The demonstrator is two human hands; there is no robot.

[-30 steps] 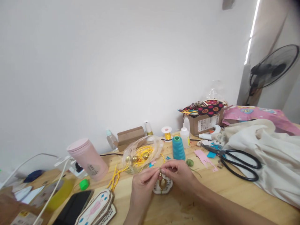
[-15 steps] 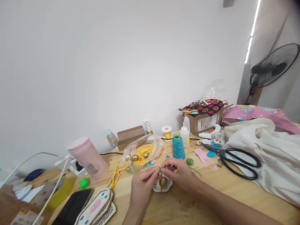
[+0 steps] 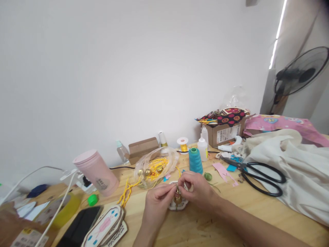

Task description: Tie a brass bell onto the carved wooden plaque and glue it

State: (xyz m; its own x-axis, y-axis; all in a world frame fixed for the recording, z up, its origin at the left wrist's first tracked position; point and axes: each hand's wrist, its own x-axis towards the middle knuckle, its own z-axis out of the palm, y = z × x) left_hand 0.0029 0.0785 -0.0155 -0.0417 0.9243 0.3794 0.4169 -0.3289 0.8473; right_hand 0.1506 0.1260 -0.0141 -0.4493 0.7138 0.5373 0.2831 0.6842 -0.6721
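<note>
A small round brass bell (image 3: 177, 199) is over a pale, cut-out wooden plaque (image 3: 178, 207) on the table before me. My left hand (image 3: 159, 202) is closed, thumb and forefinger pinching at the bell's top. From the other side my right hand (image 3: 196, 188) pinches at the same spot, its fingertips nearly touching the left ones. The exact part between the fingertips, perhaps a thin loop or cord, is too small to make out. Behind my right hand stands a cone of teal thread (image 3: 195, 162), with a little green thread ball (image 3: 208, 176) beside it.
A plastic bag (image 3: 171, 158) holds yellow cords and brass bells. To the left are a pink tumbler (image 3: 95, 173), a phone (image 3: 79, 226) and stacked decorated plaques (image 3: 104, 226). Large black-handled scissors (image 3: 262, 175) rest by white cloth (image 3: 290, 164) on the right. Glue bottles (image 3: 203, 150) stand behind.
Both hands stay pinched together at the bell. My right fingers have risen slightly and curled more, and the bell has shifted slightly up and left.
</note>
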